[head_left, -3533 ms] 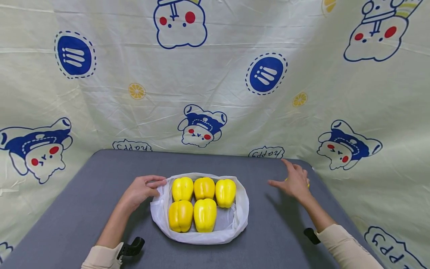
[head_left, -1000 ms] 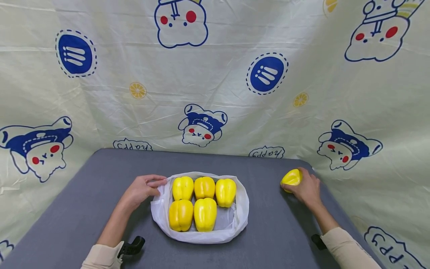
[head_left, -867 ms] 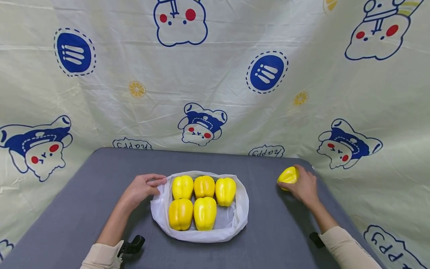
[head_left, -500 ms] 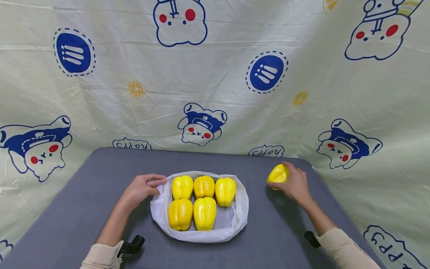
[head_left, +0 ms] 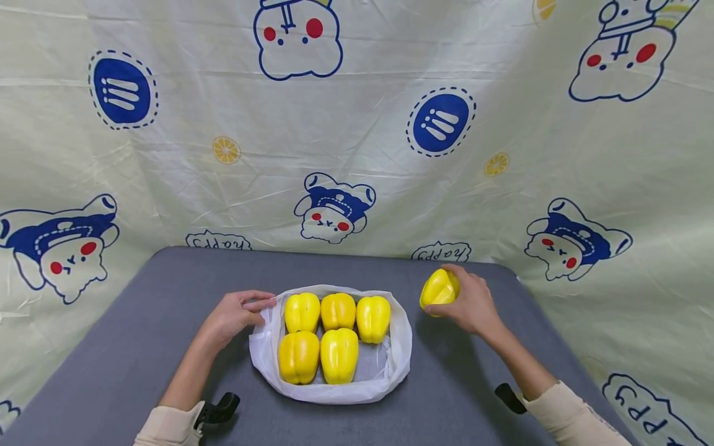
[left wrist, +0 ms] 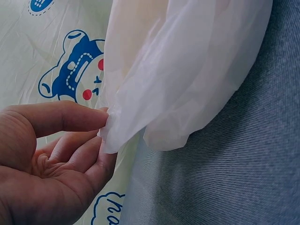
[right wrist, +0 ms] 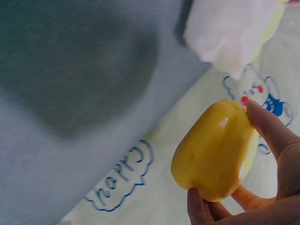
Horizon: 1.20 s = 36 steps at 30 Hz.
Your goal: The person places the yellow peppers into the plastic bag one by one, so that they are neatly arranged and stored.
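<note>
A white plastic bag [head_left: 372,391] lies with its mouth spread wide, several yellow bell peppers [head_left: 340,356] inside in two rows. At its far left rim my left hand [head_left: 231,319] pinches the plastic; the left wrist view shows the bag's edge [left wrist: 117,133] between the fingertips. My right hand [head_left: 474,303] holds another yellow bell pepper [head_left: 439,291] up off the table, right of the bag. Seen from the right wrist, thumb and fingers grip this pepper [right wrist: 215,150] at its two ends.
The bag's front right part, beside the front peppers, shows bare plastic [head_left: 370,362]. Beneath everything is a grey cloth-covered table [head_left: 357,427]. A patterned sheet [head_left: 357,136] hangs behind and along both sides.
My right hand reached the pepper at the table's far right, gripped it, lifted it and carried it left towards the bag. My left hand stays at the bag's rim.
</note>
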Motion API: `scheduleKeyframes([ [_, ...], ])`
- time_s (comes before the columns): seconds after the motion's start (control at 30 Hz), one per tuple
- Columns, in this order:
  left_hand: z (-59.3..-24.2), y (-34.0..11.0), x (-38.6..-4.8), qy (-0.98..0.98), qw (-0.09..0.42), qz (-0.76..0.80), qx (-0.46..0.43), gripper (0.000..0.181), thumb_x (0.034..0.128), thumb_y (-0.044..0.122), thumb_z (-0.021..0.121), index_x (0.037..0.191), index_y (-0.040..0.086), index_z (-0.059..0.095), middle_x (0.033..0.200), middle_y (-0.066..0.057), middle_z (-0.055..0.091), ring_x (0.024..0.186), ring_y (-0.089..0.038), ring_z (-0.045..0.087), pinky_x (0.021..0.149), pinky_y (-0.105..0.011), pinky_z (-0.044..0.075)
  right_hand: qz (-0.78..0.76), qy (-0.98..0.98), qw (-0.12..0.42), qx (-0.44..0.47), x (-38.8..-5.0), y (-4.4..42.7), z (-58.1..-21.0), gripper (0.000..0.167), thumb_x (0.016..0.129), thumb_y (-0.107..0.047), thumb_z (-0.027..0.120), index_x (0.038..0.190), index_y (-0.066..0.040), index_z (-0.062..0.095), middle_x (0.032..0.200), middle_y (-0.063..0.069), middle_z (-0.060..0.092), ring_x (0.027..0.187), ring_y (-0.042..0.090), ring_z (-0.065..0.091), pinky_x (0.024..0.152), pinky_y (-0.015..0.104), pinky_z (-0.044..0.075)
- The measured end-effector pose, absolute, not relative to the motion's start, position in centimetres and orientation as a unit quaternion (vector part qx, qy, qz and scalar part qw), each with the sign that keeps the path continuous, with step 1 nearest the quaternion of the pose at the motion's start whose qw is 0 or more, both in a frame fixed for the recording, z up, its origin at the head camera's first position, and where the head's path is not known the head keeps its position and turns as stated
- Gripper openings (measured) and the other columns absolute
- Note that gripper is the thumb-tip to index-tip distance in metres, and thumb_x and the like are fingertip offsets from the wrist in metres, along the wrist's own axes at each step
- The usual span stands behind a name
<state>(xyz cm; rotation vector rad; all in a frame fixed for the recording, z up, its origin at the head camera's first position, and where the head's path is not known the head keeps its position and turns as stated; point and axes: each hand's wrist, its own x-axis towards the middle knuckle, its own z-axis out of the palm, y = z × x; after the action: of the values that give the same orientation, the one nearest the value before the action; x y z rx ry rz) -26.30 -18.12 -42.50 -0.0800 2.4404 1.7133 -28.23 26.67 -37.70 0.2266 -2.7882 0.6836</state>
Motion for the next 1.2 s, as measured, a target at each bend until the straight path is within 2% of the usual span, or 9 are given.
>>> scheduleKeyframes([
  [0.43, -42.8, -18.2, -26.4, 0.812, 0.085, 0.577, -0.025, 0.053, 0.0837, -0.006, 0.066, 0.136, 0.000, 0.061, 0.134, -0.015, 0.067, 0.135, -0.038, 0.054, 0.111, -0.053, 0.044, 0.238, -0.959, 0.093, 0.126, -25.3, 21.7, -35.8, 0.089, 0.067, -0.032, 0.091, 0.144, -0.013, 0.051, 0.125, 0.015, 0.061, 0.111, 0.036, 0.050, 0.079, 0.043, 0.054],
  [0.73, -42.9, -18.2, -26.5, 0.813, 0.082, 0.576, -0.023, 0.053, 0.0840, -0.006, 0.066, 0.136, 0.000, 0.061, 0.134, -0.015, 0.067, 0.136, -0.038, 0.053, 0.111, -0.053, 0.044, 0.236, -0.953, 0.054, 0.182, -23.5, 18.9, -36.5, 0.088, 0.065, -0.033, 0.093, 0.142, -0.017, 0.054, 0.129, 0.007, 0.063, 0.114, 0.031, 0.051, 0.082, 0.043, 0.051],
  [0.87, -42.9, -18.2, -26.5, 0.813, 0.081, 0.576, -0.024, 0.053, 0.0837, -0.006, 0.066, 0.136, 0.000, 0.061, 0.133, -0.015, 0.067, 0.136, -0.038, 0.053, 0.111, -0.053, 0.044, 0.237, -0.951, 0.036, 0.195, -22.8, 18.0, -36.8, 0.089, 0.063, -0.033, 0.095, 0.142, -0.019, 0.055, 0.129, 0.010, 0.061, 0.115, 0.030, 0.051, 0.083, 0.045, 0.053],
  [1.03, -42.8, -18.2, -26.4, 0.815, 0.078, 0.574, -0.024, 0.053, 0.0834, -0.006, 0.066, 0.136, 0.000, 0.062, 0.133, -0.015, 0.068, 0.135, -0.038, 0.054, 0.111, -0.053, 0.045, 0.228, -0.949, 0.013, 0.219, -22.1, 17.4, -37.6, 0.090, 0.061, -0.030, 0.096, 0.141, -0.021, 0.056, 0.127, 0.012, 0.060, 0.113, 0.027, 0.050, 0.081, 0.041, 0.054],
  [1.2, -42.9, -18.2, -26.4, 0.816, 0.077, 0.573, -0.022, 0.053, 0.0834, -0.006, 0.066, 0.136, 0.000, 0.062, 0.133, -0.015, 0.068, 0.134, -0.038, 0.055, 0.110, -0.052, 0.045, 0.214, -0.947, -0.007, 0.241, -21.6, 17.3, -38.3, 0.090, 0.061, -0.029, 0.096, 0.140, -0.019, 0.054, 0.129, 0.015, 0.057, 0.116, 0.028, 0.048, 0.084, 0.044, 0.057],
])
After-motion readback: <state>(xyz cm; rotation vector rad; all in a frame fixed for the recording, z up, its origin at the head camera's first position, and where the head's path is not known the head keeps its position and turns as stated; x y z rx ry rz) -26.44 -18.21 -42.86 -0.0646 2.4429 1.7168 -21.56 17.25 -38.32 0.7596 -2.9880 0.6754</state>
